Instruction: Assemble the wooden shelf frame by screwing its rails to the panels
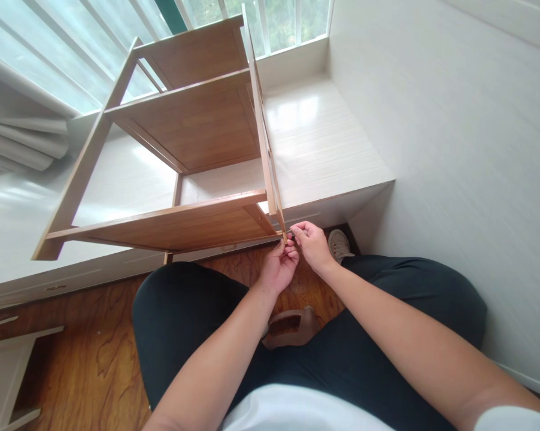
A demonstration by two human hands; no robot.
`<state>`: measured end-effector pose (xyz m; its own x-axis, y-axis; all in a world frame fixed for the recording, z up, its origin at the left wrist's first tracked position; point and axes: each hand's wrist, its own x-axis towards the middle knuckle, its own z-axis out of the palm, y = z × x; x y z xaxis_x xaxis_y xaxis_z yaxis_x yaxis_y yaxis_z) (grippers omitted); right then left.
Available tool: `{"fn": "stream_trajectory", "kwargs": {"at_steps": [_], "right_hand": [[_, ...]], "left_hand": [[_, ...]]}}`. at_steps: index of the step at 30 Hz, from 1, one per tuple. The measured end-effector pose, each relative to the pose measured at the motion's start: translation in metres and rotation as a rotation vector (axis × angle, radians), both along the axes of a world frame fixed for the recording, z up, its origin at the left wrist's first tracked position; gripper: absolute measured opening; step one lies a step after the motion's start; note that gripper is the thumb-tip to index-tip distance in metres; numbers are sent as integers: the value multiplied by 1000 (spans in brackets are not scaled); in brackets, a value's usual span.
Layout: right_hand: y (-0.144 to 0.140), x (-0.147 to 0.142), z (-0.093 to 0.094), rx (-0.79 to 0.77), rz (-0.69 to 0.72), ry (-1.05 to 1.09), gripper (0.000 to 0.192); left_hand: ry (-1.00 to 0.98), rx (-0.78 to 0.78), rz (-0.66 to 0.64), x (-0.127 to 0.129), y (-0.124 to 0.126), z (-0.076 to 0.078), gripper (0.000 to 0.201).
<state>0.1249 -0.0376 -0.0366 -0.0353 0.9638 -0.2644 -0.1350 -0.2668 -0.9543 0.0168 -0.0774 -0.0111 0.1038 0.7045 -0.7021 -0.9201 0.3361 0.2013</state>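
A brown wooden shelf rack (211,126) with several flat boards lies tipped over on a pale ledge. Its right-hand side frame (261,131) runs down toward me, and the slim end of a leg (285,237) sticks out past the ledge's front. Around that leg end the fingers of my left hand (279,266) are curled, with the thumb against the wood. My right hand (312,242) is pinched at the right side of the same end. Something thin seems to be between its thumb and forefinger, too small to make out.
The pale ledge (315,137) runs below a barred window (274,27). A white wall (467,149) rises close on the right. Between my legs is a brown object (312,323) on the wood floor (103,347). A pale framed panel (5,371) lies at lower left.
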Motion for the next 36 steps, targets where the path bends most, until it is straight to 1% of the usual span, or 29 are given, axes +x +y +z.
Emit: {"fn": "stream_trajectory", "kwargs": {"at_steps": [6,10,15,19,24,30,36], "right_hand": [[0,-2,-6,-20,-7,50,36],[-2,-3,-6,-45,2,83,37],[-5,-4,-5,-78,30,107,38],[-4,-3,-6,-96,78,92,39],[-1,0,-3,-29,94,19,31],[-2,5,2,134,130,-180,25],[-1,6,1,163,151,-214,24]], "left_hand": [[-11,-3,20,0,0,2,24],[-6,-4,22,0,1,3,21],[13,4,15,0,-1,3,19],[50,26,18,0,-2,1,17],[124,63,41,-1,-3,-4,15],[196,89,22,-5,-6,-8,15],[218,99,18,-4,-5,-8,14]]}}
